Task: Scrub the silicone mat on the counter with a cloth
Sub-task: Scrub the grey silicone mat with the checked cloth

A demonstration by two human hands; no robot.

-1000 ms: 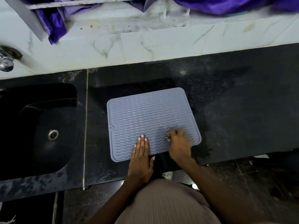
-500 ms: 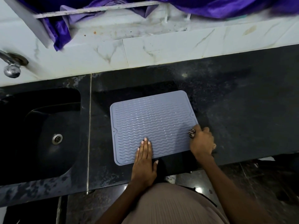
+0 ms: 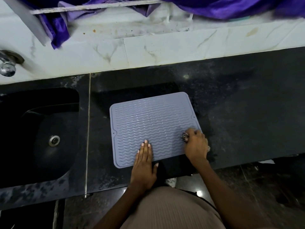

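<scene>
A grey ribbed silicone mat [image 3: 151, 123] lies flat on the black counter [image 3: 239, 113], near its front edge. My left hand [image 3: 144, 164] rests flat with fingers together on the mat's near edge, pressing it down. My right hand [image 3: 195, 143] is closed over a small dark patterned cloth [image 3: 184, 137] at the mat's near right corner; only a bit of the cloth shows past the fingers.
A black sink [image 3: 42, 136] with a metal drain [image 3: 54, 140] sits to the left of the mat. A chrome tap [image 3: 8, 63] juts from the white marble backsplash [image 3: 165, 50]. Purple fabric [image 3: 214, 5] hangs along the back ledge. The dark floor lies beyond the counter's front edge.
My right hand with the cloth swept from the mat's near middle to its right edge, then came back slightly onto the near right corner. My left hand stayed in place.
</scene>
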